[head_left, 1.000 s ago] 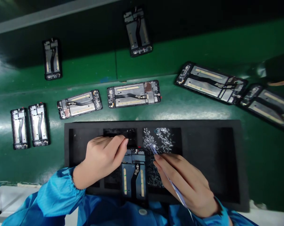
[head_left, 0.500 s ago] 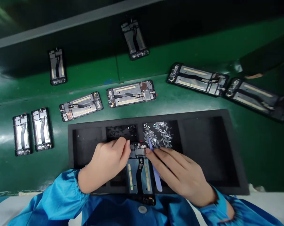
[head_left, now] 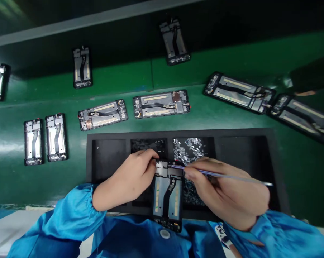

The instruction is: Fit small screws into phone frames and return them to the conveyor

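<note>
An open phone frame (head_left: pixel 167 195) lies lengthwise on the black foam tray (head_left: pixel 258 134) in front of me. My left hand (head_left: pixel 129 181) is closed, its fingertips pinched at the frame's upper left corner. My right hand (head_left: pixel 229 195) grips a thin blue pry tool (head_left: pixel 223 175), held nearly level, with its tip resting on the top of the frame. A tray compartment behind the frame holds a heap of small metal parts (head_left: pixel 190 150). Both sleeves are blue.
Several more open phone frames lie on the green bench: two side by side at the left (head_left: pixel 45 140), two behind the tray (head_left: pixel 132 109), two long ones at the right (head_left: pixel 239 94), others further back (head_left: pixel 175 41). Another person's hand (head_left: pixel 303 93) shows at the far right.
My right hand has turned the pry tool from pointing away from me to lying almost level, tip on the frame's top. My left hand stays pinched at the frame's corner. The view shifted left.
</note>
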### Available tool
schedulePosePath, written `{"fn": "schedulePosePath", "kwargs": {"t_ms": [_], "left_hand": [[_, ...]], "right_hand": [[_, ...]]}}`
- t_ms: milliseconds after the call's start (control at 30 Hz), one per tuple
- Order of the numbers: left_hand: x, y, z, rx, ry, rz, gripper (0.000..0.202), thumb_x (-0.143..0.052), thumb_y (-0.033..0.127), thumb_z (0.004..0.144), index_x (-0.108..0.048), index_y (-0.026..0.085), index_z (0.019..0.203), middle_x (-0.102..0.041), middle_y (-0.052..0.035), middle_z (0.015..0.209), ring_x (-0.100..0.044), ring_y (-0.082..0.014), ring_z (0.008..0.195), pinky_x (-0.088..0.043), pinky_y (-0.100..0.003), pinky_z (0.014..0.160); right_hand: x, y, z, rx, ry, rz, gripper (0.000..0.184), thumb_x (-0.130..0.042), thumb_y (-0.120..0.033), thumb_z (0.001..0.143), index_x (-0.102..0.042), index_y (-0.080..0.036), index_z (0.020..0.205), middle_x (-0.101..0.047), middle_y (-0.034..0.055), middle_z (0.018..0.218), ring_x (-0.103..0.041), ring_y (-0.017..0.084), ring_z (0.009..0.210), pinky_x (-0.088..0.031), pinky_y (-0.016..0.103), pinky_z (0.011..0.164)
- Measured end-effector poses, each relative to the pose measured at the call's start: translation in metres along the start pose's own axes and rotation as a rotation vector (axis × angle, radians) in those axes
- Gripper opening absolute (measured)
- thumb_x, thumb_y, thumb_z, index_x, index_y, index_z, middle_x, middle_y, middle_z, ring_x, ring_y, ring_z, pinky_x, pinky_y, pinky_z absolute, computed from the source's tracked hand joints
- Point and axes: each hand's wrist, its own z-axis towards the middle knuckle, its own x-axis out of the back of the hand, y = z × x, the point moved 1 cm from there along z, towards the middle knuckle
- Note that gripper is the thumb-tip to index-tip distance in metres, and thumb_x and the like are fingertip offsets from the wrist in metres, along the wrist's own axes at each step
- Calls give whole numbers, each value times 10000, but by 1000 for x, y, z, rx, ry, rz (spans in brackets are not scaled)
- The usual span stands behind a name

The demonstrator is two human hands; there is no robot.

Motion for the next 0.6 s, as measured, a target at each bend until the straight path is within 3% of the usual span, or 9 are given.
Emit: {"fn": "schedulePosePath", "kwargs": {"t_ms": [67, 133, 300, 600], "left_hand": [[0, -1, 2, -31, 21, -21, 252, -440, 124, 1014, -666, 185, 1107, -720, -55, 1117, -683, -213, 1068, -500, -316, 924], [1, -2, 3, -24, 9, -46, 264, -432, 130, 1025, -673, 184, 1117, -728, -53, 1119, -690, -209, 1051, -503, -314, 923], [4, 2, 3, 52, -89, -78, 287, -426, 137, 1019, -697, 180, 1103, -725, -8, 834, -678, -155, 673, -485, -272, 662], [7, 3, 4, 24, -138, -97, 312, -399, 97, 1007, -693, 167, 1086, -634, 25, 650, -660, -157, 606, -476, -270, 619]], "right_hand": [[-7, 0, 11, 150, 5, -5, 352, -535, -384, 1069, -659, -224, 780, -745, -1, 661, -712, 135, 549, -532, 244, 525], [-13, 0, 17, 220, 32, -7, 313, -531, -326, 1073, -646, -220, 803, -738, -3, 649, -707, 132, 544, -537, 239, 543], [-20, 0, 15, 190, -24, 12, 302, -515, -336, 1081, -629, -213, 830, -734, 5, 660, -715, 126, 571, -547, 218, 573], [-22, 2, 10, 232, -67, 32, 192, -566, -253, 1049, -651, -187, 890, -740, 20, 704, -721, 132, 615, -552, 210, 610]]}}
